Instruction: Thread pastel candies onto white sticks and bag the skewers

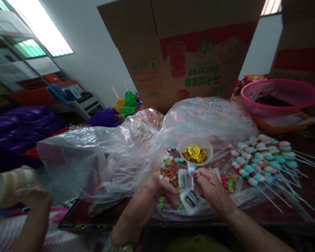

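Though blur obscures the small item (192, 175) the right hand (208, 185) pinches, the left hand (153, 194) gapes loosely

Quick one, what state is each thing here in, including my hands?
Left hand: partly open, apparently empty.
Right hand: pinching a small item, blurred.
Tub: open, holding gold strips.
Candy rings: loose, scattered.
Marshmallow skewers: threaded, piled.
Clear bag: filled, bulging.
Pink basin: upright, things inside.
Cardboard box: standing, print upside down.

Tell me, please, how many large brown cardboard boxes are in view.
2: one behind the clear plastic bag of pastel marshmallows, the other at the right edge, behind the round pink plastic basin; others may be hidden.
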`<state>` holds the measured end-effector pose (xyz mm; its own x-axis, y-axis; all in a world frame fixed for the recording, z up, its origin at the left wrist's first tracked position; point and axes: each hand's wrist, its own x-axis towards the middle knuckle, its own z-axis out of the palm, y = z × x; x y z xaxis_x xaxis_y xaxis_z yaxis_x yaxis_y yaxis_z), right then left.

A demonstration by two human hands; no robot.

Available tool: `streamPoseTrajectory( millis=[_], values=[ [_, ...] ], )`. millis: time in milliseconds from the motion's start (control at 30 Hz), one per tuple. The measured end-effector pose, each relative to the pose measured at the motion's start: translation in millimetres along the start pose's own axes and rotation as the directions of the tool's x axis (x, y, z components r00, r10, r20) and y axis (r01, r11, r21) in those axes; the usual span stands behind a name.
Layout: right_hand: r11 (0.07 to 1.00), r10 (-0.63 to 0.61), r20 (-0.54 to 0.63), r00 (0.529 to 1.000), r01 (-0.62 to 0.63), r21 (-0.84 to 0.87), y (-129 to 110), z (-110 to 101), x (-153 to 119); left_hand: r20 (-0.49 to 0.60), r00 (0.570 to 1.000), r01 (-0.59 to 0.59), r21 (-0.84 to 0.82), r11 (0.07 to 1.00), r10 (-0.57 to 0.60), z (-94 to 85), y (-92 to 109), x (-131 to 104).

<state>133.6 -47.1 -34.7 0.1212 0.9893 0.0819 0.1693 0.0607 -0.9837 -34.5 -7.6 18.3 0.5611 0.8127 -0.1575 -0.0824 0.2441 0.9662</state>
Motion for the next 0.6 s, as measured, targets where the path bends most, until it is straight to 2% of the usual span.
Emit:
streamPoseTrajectory(
  millis=[33, 100, 133, 200, 233, 267, 333, 367, 400, 433, 467, 500, 533, 567, 600],
  values=[
    [1.000, -0.013, -0.003, 1.000, 0.013, 0.027, -2.2, 2.5, -0.2, -0.059, 0.997, 0.051, 0.152, 0.987, -0.042, 1.6, -6.2, -0.9],
    [0.991, 0.027, 0.089, 0.996, -0.038, 0.125, -5.1, 9.5, -3.9, -0.177, 0.983, 0.107, 0.320, 0.941, -0.051, 8.5, -20.7, 0.0],
    [0.980, 0.075, 0.169, 0.983, -0.104, 0.170, -5.2, 12.9, -6.4, -0.207, 0.977, 0.117, 0.339, 0.933, -0.048, 12.7, -27.3, 1.5],
    [0.936, 0.204, 0.329, 0.922, -0.282, 0.210, -3.2, 15.9, -10.3, -0.205, 0.976, 0.131, 0.318, 0.939, -0.067, 21.2, -36.9, 6.1],
    [0.917, 0.251, 0.370, 0.894, -0.342, 0.204, -1.7, 14.6, -11.1, -0.215, 0.975, 0.132, 0.319, 0.939, -0.064, 25.4, -40.2, 8.9],
    [0.923, 0.258, 0.355, 0.899, -0.338, 0.185, -0.3, 11.3, -11.2, -0.241, 0.970, 0.126, 0.344, 0.930, -0.042, 29.8, -42.9, 11.9],
    [0.973, 0.169, 0.189, 0.967, -0.194, 0.124, 2.2, -0.9, -11.2, -0.247, 0.968, 0.082, 0.478, 0.875, 0.044, 40.7, -48.5, 18.3],
    [0.989, 0.110, 0.090, 0.990, -0.118, 0.091, 4.3, -9.5, -12.4, -0.176, 0.981, 0.035, 0.572, 0.820, 0.081, 47.2, -51.9, 21.8],
    [0.996, 0.066, 0.005, 0.998, -0.066, 0.067, 7.8, -19.8, -15.7, -0.041, 0.995, -0.041, 0.660, 0.750, 0.090, 53.9, -55.7, 25.7],
    [0.996, 0.058, -0.057, 0.997, -0.054, 0.072, 13.6, -32.1, -21.8, 0.133, 0.989, -0.137, 0.724, 0.676, 0.059, 60.2, -59.7, 30.1],
    [0.991, 0.090, -0.106, 0.990, -0.078, 0.112, 22.0, -46.9, -31.5, 0.277, 0.961, -0.222, 0.771, 0.597, -0.001, 65.3, -63.4, 35.4],
    [0.980, 0.144, -0.157, 0.977, -0.119, 0.158, 32.9, -64.2, -45.0, 0.341, 0.939, -0.266, 0.818, 0.511, -0.057, 68.7, -66.8, 41.6],
    [0.967, 0.197, -0.252, 0.947, -0.144, 0.212, 45.6, -83.8, -62.1, 0.326, 0.942, -0.266, 0.871, 0.413, -0.083, 69.8, -69.7, 48.8],
    [0.968, 0.205, -0.416, 0.886, -0.121, 0.219, 59.0, -104.9, -82.0, 0.259, 0.963, -0.226, 0.923, 0.311, -0.070, 68.7, -72.1, 56.6],
    [0.979, 0.188, -0.565, 0.804, -0.107, 0.173, 71.6, -126.5, -103.6, 0.173, 0.985, -0.163, 0.963, 0.216, -0.028, 65.8, -74.5, 64.8]
  ],
)
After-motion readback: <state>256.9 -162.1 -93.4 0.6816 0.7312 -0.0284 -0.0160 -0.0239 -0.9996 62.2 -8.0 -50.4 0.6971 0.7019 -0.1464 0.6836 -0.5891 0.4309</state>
